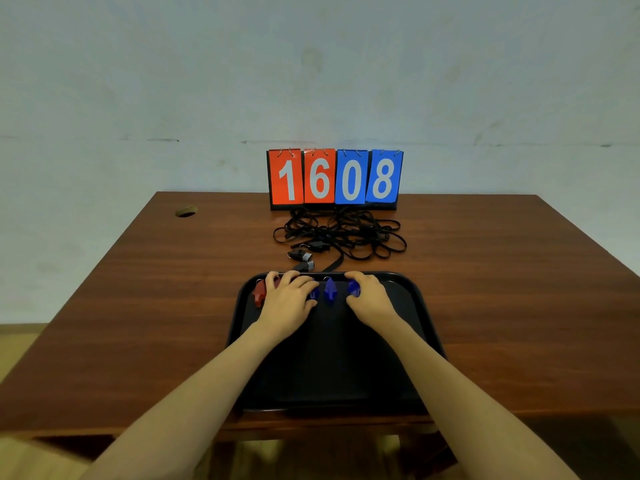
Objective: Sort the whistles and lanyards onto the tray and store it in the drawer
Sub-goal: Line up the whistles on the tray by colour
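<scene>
A black tray [332, 358] lies on the wooden table in front of me. Along its far edge are a red whistle [259, 292] at the left and a blue whistle [330, 289] in the middle. My left hand [287, 299] lies over the whistles between them, fingers spread; what is under it is mostly hidden. My right hand [369, 294] pinches another blue whistle [354, 288] on the tray. Beyond the tray, black whistles [302, 257] lie on the table by a tangle of black lanyards [343, 233].
A flip scoreboard [335, 178] reading 1608 stands at the back of the table [502, 289] against the wall. A round cable hole [186, 211] is at the far left. The table's front edge is just below the tray.
</scene>
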A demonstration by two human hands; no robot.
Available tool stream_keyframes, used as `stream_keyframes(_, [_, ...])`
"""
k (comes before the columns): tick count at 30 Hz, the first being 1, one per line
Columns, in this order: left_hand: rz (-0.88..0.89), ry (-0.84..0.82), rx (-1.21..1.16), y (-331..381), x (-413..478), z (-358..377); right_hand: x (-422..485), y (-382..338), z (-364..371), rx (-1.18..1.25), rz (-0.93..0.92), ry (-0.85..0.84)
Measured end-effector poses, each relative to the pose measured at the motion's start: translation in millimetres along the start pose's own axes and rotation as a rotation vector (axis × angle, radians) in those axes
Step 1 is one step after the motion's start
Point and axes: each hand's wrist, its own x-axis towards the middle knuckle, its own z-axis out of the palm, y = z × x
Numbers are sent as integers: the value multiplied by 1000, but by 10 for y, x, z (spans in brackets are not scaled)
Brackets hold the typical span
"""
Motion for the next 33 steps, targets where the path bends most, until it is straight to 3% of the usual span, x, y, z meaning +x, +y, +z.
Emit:
stream_keyframes(9, [49,-19,29,62,7,66,17,-6,72,-150,-44,-15])
stream_keyframes(27, [88,-40,37,163,47,91,52,-7,15,-132,-42,-72])
stream_keyframes(33, [41,213,-57,-28,62,-51,79,-263,-151,-133,-165,19])
